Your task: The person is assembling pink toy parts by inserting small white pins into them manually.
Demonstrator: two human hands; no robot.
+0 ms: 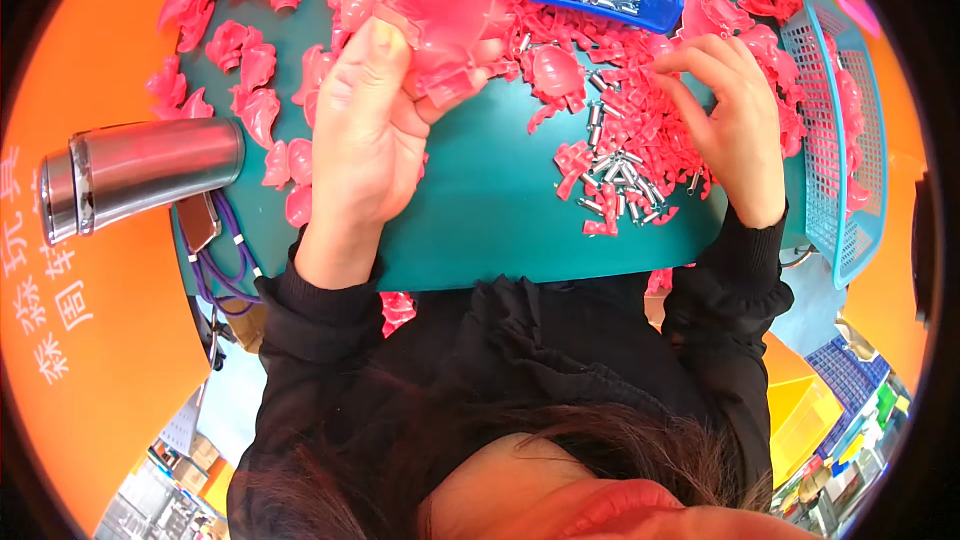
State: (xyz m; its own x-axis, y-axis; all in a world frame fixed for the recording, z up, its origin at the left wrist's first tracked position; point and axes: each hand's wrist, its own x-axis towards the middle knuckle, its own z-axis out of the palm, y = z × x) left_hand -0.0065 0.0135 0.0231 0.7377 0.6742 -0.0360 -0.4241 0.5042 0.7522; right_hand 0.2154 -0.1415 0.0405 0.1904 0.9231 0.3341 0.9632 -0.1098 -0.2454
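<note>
My left hand point(365, 130) is raised over the left half of the green table, closed on a glossy pink plastic shell point(452, 15). The thumb presses the shell's near edge, and the fingers are partly hidden behind it. On the right, my right hand point(735, 105) hovers with bent fingers, thumb and forefinger a little apart, and nothing shows between them. Beneath and beside it spreads a heap of small pink plastic pieces point(640, 105). Several short silver metal sleeves point(625, 178) lie among those pieces. Another cupped pink shell point(556, 72) rests at the heap's left edge.
A blue bin point(672, 15) of metal sleeves stands at the back. Pink shells point(260, 112) lie across the back and left of the green table point(480, 210). A steel flask point(160, 168) and purple cord point(228, 225) are at left; a light-blue basket point(822, 140) stands at right.
</note>
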